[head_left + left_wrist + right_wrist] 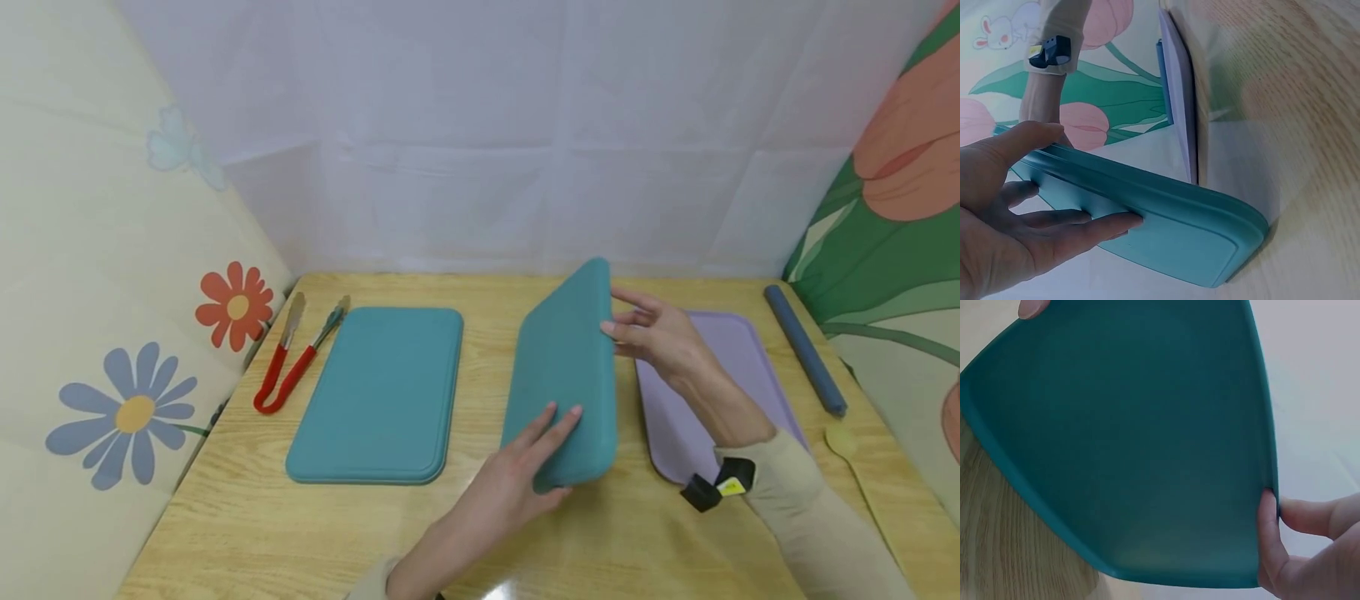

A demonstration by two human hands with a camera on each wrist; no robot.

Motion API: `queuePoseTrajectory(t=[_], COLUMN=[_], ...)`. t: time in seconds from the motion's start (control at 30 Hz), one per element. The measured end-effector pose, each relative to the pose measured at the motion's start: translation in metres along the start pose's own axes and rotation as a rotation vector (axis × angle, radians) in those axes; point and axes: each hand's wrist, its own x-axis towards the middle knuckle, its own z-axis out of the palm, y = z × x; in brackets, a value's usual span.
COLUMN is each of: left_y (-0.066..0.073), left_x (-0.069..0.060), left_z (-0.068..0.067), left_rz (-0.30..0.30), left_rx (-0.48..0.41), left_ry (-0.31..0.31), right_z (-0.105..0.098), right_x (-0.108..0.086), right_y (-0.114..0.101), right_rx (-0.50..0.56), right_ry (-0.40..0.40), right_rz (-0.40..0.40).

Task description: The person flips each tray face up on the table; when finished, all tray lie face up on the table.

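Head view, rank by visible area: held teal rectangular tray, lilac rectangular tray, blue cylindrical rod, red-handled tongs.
1. Held teal tray
2. Lilac tray
3. Blue rod and tongs: too close to rank

Left hand (517,467): sits nearer, gripping, thumb (1019,142) opposed to spread fingers (1085,240) that point far and right; left forearm (446,540) slants in from the near side, bare beyond a pale cuff (375,581). Right hand (663,337): sits farther and to the right, pinching, digits directed left; right forearm (795,492) reaches in from the near right, pale sleeve (840,546) ending short of the hand.
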Motion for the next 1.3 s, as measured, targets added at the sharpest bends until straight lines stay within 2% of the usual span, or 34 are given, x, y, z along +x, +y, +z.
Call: queuePoseTrajectory(t=[0.37,0.57,0.7,1.07,1.3], left_y=[0.004,0.007,0.009,0.019,0.021], left_x=[-0.006,-0.010,-0.011,-0.014,-0.018], left_z=[0.000,-0.001,-0.003,-0.012,-0.013], left_rz=[-0.028,-0.024,-0.021,-0.030,-0.059], left_rx=[-0.119,-0.078,-0.087,-0.070,-0.114], left_ry=[0.053,0.119,0.147,0.179,0.214], right_z=[0.012,0.019,0.024,0.034,0.038], right_x=[-0.003,-0.004,-0.004,-0.002,0.006], right_y=[-0.007,-0.007,-0.007,-0.009,-0.004], right_rx=[-0.010,-0.049,-0.055,-0.051,-0.065], right_ry=[0.013,0.036,0.046,0.033,0.009], right_rz=[-0.015,-0.033,-0.051,-0.072,-0.115])
